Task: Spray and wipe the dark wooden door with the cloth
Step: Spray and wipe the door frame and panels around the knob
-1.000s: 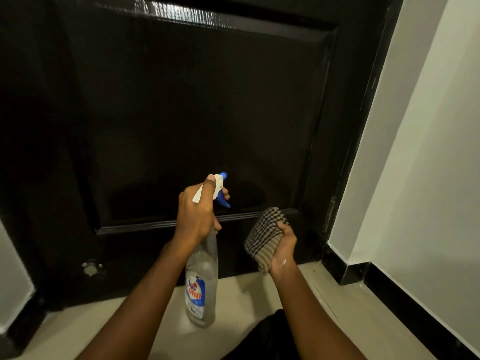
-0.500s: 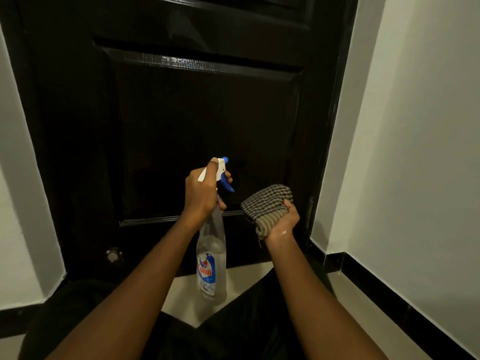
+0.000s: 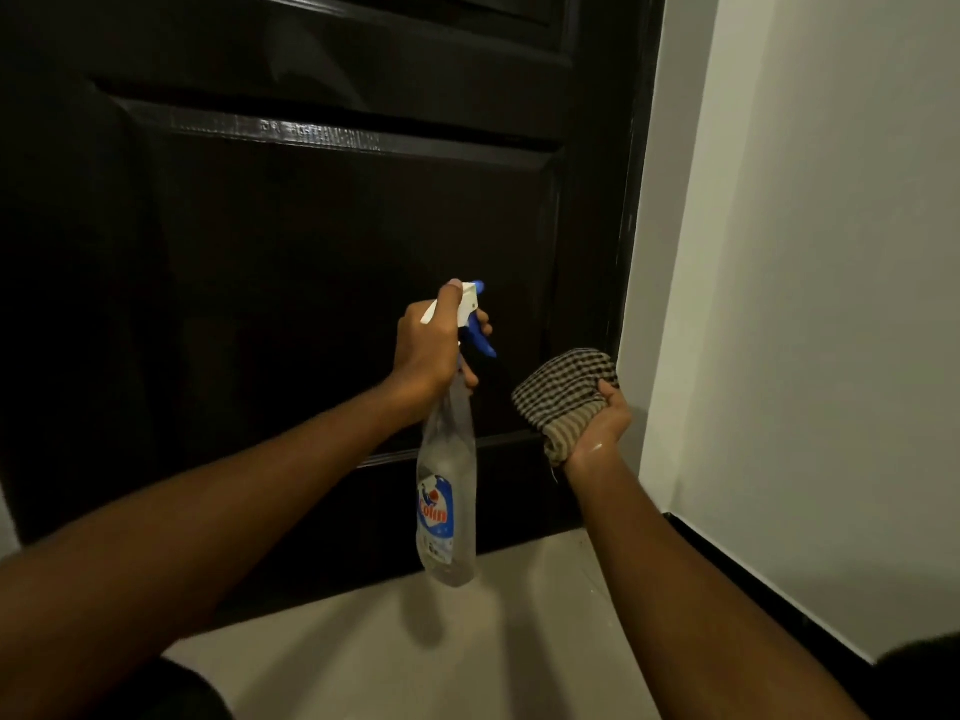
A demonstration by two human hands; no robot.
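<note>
Moved since prior frame: L hand (image 3: 426,350) and R hand (image 3: 597,423), both now nearer the right edge of the dark door (image 3: 311,278); grips unchanged. L hand wraps the neck of the spray bottle (image 3: 447,491), fingers round the blue trigger (image 3: 480,345), nozzle facing the lower panel, bottle hanging clear of the floor (image 3: 363,641). R hand clutches the checked cloth (image 3: 563,394), bunched, by the panel's lower right corner; contact w/ wood not determinable. Assessment: spray step in hand, wipe pending. Next move calls for a trigger squeeze, then cloth pressed flat on the wetted area
</note>
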